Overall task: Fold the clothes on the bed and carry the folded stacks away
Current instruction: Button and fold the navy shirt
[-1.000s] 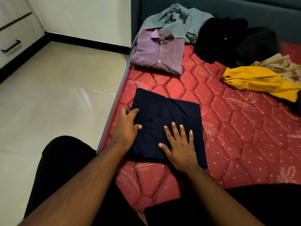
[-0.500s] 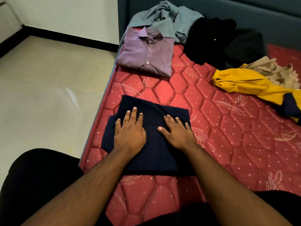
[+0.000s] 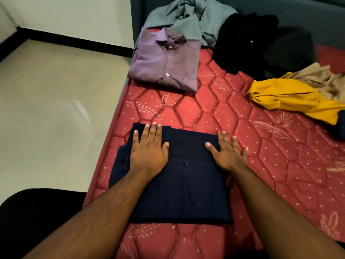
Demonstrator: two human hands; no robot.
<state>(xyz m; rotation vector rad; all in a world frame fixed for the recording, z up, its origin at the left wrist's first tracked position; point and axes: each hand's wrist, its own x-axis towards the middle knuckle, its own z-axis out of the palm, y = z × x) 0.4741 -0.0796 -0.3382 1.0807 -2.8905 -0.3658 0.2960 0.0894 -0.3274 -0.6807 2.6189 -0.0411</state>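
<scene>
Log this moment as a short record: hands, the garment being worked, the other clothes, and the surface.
left hand: flat on the navy shirt, fingers straight
right hand: flat at the shirt's right edge, outer fingers on the mattress
navy shirt: folded to a rectangle
purple shirt: folded, at the far left edge
unfolded: grey shirt, black clothes, yellow garment, tan garment
surface: red mattress

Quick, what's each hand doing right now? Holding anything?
Left hand: open, fingers straight, pressing flat on the folded navy shirt.
Right hand: open, fingers spread, flat on the shirt's right edge; grips nothing.
</scene>
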